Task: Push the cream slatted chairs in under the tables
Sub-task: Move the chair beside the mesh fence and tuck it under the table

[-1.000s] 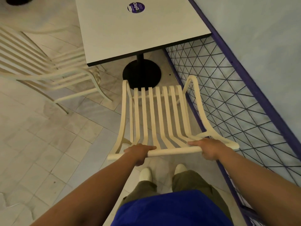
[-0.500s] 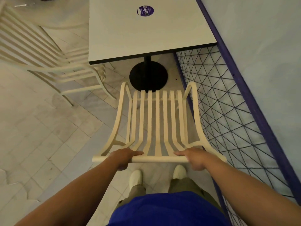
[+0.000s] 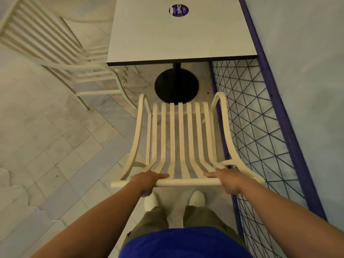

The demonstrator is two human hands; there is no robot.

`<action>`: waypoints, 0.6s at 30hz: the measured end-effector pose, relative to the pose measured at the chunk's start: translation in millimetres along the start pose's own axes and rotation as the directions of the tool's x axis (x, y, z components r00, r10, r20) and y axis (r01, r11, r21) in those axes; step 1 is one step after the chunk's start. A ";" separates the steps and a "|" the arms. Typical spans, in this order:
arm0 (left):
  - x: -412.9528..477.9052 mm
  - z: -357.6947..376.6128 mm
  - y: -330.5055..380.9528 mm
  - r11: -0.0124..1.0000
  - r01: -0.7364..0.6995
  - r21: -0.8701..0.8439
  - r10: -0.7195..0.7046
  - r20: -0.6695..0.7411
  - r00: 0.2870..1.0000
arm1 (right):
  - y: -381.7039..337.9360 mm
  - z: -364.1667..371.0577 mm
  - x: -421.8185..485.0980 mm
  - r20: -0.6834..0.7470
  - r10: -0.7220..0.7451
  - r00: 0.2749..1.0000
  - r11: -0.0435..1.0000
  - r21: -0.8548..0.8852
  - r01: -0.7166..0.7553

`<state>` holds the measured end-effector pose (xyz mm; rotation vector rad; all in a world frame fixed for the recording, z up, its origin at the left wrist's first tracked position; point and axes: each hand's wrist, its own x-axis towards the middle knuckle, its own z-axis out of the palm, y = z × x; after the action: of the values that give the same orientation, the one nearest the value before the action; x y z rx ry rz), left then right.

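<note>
The floor (image 3: 55,146) is made of pale tiles laid in a zigzag, with a grey band running across it. On the right side stands a light blue wall (image 3: 307,71). A purple rail (image 3: 275,101) runs along the bottom of that wall, and a net of dark crossing wires (image 3: 260,136) hangs under the rail.

A white square bench (image 3: 167,38) stands at the top, right against the purple rail. It has a dark edge, one black post, and a round black foot (image 3: 175,90) on the floor. A round purple sticker (image 3: 178,10) sits on the bench top.

The cream slatted chair (image 3: 180,138) stands in front of the bench, just beside the wire net. Its seat points at the bench. The front of the seat is near the black foot, and the chair is not under the bench top yet. A second cream chair (image 3: 61,58) stands on the left side of the bench, with part of its seat tucked under the bench edge.

The person stands behind the first chair in olive trousers and a blue top. Two white shoes (image 3: 197,198) show on the floor below the chair's back.

The left hand (image 3: 149,180) is wrapped around the top bar of the chair's back, on the left part. The right hand (image 3: 229,180) grips the same bar on the right part. Both arms reach out straight in front.
</note>
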<state>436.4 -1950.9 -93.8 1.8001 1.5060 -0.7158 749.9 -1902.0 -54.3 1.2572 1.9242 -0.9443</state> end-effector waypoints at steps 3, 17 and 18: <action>-0.7 0.7 0.2 1.000 -0.028 -0.007 0.028 -0.012 1.000 | 0.7 2.6 -2.2 -0.030 0.027 0.999 1.000 -0.012 -0.028; -8.2 -5.7 -4.6 0.993 -0.069 -0.095 0.068 -0.013 0.998 | 10.0 4.4 1.4 -0.055 0.083 0.995 0.997 0.005 -0.083; -9.3 -5.6 -2.9 0.995 -0.063 -0.077 0.061 -0.023 0.998 | 13.3 3.0 0.8 -0.050 0.081 0.995 0.997 0.001 -0.081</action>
<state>431.8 -1951.9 -83.5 1.7927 1.4648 -0.6017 762.5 -1900.4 -59.4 1.3593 1.8962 -0.8784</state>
